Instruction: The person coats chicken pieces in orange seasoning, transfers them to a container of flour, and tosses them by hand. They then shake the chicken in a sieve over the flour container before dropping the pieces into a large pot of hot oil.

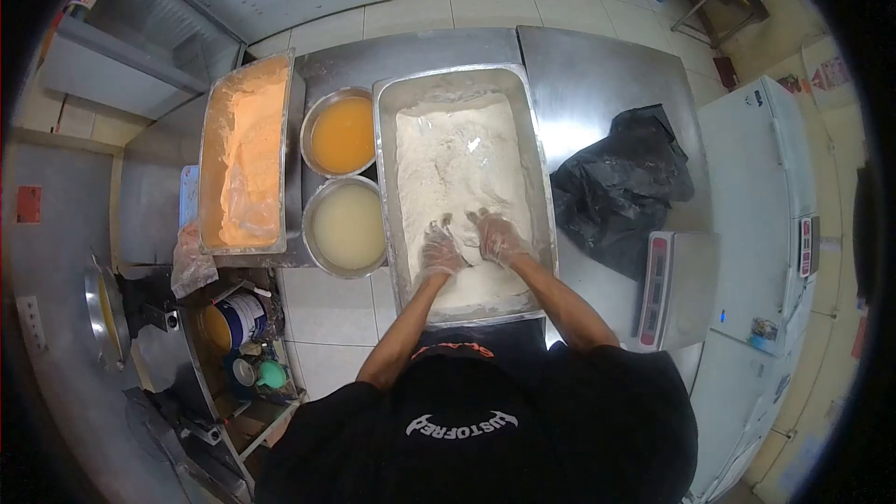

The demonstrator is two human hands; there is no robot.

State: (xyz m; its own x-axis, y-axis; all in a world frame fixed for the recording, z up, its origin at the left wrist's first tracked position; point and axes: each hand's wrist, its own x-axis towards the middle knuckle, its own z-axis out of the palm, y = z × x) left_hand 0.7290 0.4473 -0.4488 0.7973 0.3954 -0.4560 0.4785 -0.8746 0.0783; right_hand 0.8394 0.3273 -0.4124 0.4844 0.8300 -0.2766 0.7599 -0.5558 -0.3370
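Observation:
Both hands wear clear plastic gloves dusted with white powder. My left hand (443, 250) reaches into the powder, which looks like flour (462, 154), in the near half of a deep steel tray (544, 215). Close beside it, my right hand (500, 238) presses into the same flour, its fingers apart and slightly bent. The left fingers also look spread, with their tips partly sunk in the powder. No object shows in either hand; anything beneath the flour is hidden.
Left of the tray stand a steel bowl of orange liquid (343, 134), a bowl of pale cloudy liquid (348, 228) and a tray of orange powder (252, 145). A black plastic bag (625, 177) and a scale (679, 289) lie to the right. Shelves (247, 345) stand lower left.

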